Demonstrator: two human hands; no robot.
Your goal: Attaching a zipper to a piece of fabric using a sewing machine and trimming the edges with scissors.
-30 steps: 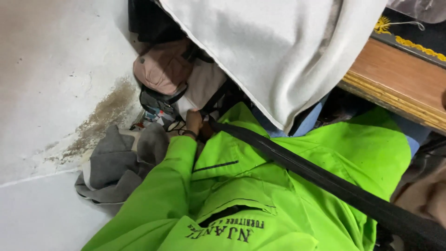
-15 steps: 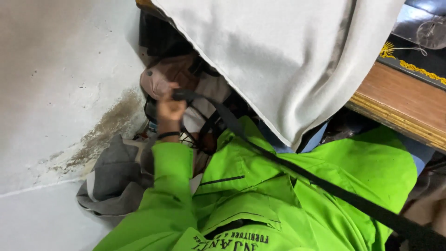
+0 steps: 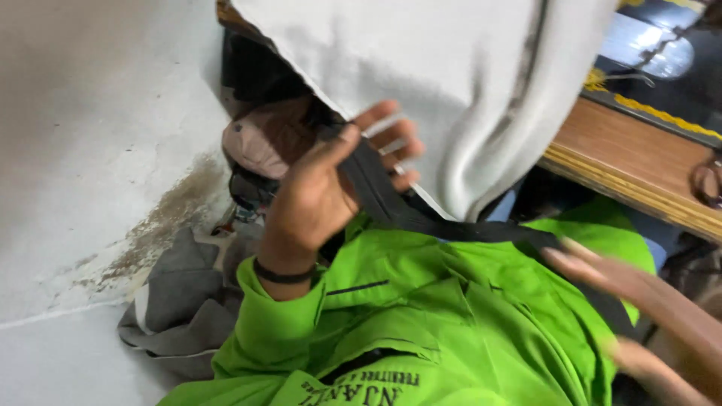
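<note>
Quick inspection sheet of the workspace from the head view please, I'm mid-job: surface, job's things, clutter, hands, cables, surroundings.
Surface: wooden table edge, draped by white cloth.
Job's things: black strap over bright green jacket.
Clutter: grey cloth on floor; pinkish cap below the table.
Hands: left hand raised, strap running between its fingers; right hand blurred, open over jacket.
Cables: nothing seen.
Surroundings: stained white wall.

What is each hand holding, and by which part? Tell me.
The left hand has a grip on the black strap near its upper end, fingers curled around it. The right hand is blurred and seems to hold nothing.
</note>
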